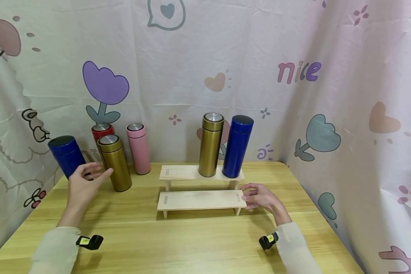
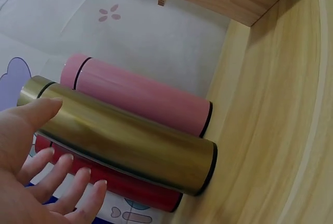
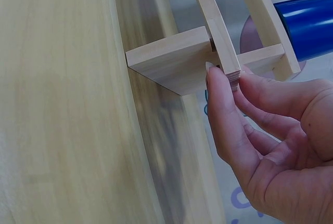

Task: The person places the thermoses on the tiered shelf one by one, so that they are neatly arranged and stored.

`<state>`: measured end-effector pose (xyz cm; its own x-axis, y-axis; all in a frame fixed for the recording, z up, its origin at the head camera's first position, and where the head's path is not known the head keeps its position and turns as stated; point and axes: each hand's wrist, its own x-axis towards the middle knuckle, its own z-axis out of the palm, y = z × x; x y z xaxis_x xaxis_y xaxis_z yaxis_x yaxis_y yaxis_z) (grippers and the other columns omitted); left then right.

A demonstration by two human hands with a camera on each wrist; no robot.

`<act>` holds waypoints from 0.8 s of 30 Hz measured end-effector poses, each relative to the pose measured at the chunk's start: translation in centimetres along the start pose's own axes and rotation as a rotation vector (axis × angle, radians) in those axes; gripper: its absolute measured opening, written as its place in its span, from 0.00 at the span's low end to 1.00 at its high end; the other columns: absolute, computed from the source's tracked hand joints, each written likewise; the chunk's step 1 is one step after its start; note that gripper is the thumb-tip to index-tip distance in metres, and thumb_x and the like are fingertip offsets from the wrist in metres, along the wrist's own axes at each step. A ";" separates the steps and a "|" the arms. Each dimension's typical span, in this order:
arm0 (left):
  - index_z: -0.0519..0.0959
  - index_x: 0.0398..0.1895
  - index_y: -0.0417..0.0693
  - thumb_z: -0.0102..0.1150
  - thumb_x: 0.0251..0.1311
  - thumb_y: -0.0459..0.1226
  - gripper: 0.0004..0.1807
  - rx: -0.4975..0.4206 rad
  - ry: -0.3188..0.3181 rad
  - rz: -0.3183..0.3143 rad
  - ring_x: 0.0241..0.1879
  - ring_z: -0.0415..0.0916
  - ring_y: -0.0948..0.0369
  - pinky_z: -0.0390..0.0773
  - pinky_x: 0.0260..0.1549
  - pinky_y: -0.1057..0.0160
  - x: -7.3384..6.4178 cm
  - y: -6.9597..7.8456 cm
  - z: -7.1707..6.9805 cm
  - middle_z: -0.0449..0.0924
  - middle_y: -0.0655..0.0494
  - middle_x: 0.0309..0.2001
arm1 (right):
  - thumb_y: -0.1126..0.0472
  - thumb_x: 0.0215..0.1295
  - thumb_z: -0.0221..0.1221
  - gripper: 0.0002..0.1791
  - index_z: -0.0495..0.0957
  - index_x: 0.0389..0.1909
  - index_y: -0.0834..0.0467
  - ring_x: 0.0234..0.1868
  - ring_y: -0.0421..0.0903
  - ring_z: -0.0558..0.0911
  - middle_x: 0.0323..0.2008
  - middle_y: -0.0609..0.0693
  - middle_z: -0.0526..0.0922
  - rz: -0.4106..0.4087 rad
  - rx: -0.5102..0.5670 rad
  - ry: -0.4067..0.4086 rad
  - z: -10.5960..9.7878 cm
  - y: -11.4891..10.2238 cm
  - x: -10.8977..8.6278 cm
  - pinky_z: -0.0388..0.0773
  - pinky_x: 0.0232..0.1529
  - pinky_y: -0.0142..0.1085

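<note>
At the left, my left hand (image 1: 83, 186) is beside a gold thermos (image 1: 120, 167), thumb and fingers spread around air. In the left wrist view the thumb overlaps the gold thermos (image 2: 125, 130); whether it touches is unclear. A blue thermos (image 1: 67, 155) stands partly behind that hand. My right hand (image 1: 262, 198) pinches the right end of the lower board of a two-step wooden stand (image 1: 198, 199), thumb and fingers on opposite faces in the right wrist view. On the stand's upper step a second gold thermos (image 1: 211, 148) and a second blue thermos (image 1: 238, 148) stand upright.
A red thermos (image 1: 102, 131) is mostly hidden behind the left gold one. To its right stands a pink thermos (image 1: 139, 152). The wooden table (image 1: 191, 243) ends at the back against a printed curtain (image 1: 178, 76), which also hangs along both sides.
</note>
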<state>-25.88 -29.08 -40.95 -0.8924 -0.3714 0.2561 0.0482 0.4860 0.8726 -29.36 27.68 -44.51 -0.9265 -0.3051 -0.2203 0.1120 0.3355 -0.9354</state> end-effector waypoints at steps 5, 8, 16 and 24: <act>0.58 0.80 0.43 0.65 0.64 0.59 0.50 0.081 -0.087 -0.058 0.67 0.72 0.45 0.75 0.40 0.75 0.6 -0.4 0.3 0.65 0.37 0.75 | 0.71 0.70 0.61 0.25 0.68 0.66 0.71 0.36 0.46 0.87 0.42 0.58 0.85 0.003 -0.007 0.002 0.0 0.0 0.0 0.90 0.42 0.46; 0.49 0.83 0.44 0.64 0.65 0.60 0.55 0.088 -0.160 -0.061 0.73 0.63 0.34 0.82 0.52 0.53 0.9 -0.6 0.4 0.58 0.33 0.79 | 0.71 0.70 0.61 0.25 0.68 0.66 0.71 0.36 0.46 0.87 0.42 0.58 0.84 0.002 -0.007 0.002 0.0 0.0 0.0 0.90 0.41 0.45; 0.40 0.84 0.43 0.62 0.67 0.59 0.58 0.033 -0.257 -0.059 0.74 0.57 0.29 0.65 0.67 0.27 2.0 -1.2 1.4 0.51 0.28 0.79 | 0.71 0.70 0.61 0.26 0.68 0.67 0.72 0.36 0.46 0.87 0.42 0.58 0.84 -0.001 -0.006 -0.003 -0.1 0.1 0.0 0.90 0.42 0.46; 0.37 0.84 0.39 0.63 0.65 0.61 0.61 0.043 -0.269 -0.070 0.75 0.55 0.28 0.63 0.70 0.29 3.3 -1.3 2.7 0.47 0.25 0.79 | 0.71 0.71 0.61 0.26 0.68 0.66 0.71 0.36 0.46 0.87 0.42 0.58 0.84 -0.001 -0.004 -0.001 0.0 0.1 -0.1 0.90 0.43 0.48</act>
<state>-30.07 -28.81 -42.32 -0.9802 -0.1850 0.0711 -0.0320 0.5017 0.8645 -29.27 27.77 -44.52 -0.9264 -0.3059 -0.2197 0.1099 0.3384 -0.9346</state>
